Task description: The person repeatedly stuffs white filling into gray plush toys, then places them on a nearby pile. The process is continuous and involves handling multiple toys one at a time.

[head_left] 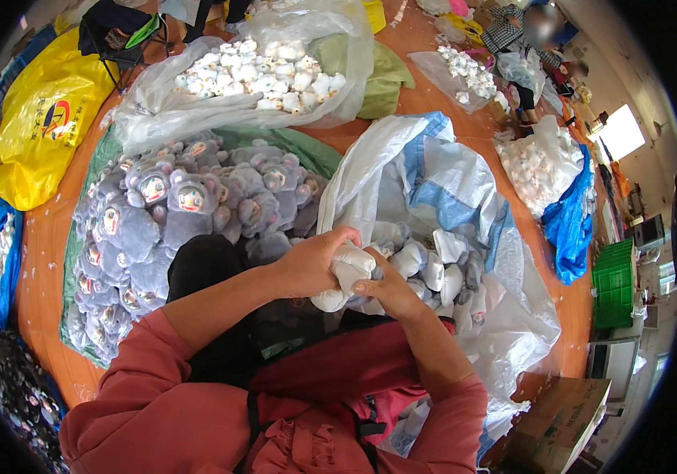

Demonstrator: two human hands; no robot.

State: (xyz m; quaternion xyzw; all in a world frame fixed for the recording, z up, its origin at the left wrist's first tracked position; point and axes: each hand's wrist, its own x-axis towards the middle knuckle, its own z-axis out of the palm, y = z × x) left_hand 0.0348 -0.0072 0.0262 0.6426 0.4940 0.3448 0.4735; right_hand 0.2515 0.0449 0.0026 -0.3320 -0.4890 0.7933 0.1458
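Two hands meet over my lap, both wrapped around one small white stuffed piece (345, 272). My left hand (311, 265) grips it from above with fingers curled tight, and my right hand (390, 291) pinches its lower end from the side. The piece sits just above the mouth of the white-and-blue woven sack (441, 189), which holds a heap of similar grey-white stuffed pieces (437, 268) right beside my right hand.

To my left, a pile of grey plush toys (165, 213) with pale faces lies on a green sheet (291, 142), near my left forearm but not touching it. Farther off, a clear plastic bag (157, 110) holds small white stuffed parts.

The risks I see: the piece looks soft and squashy, so a tight squeeze could deform it or let it pop sideways out of my hold. If it drops, it would likely land among the near-identical pieces in the sack and be hard to pick out again. The sack's loose rim could also fold over and cover the heap.
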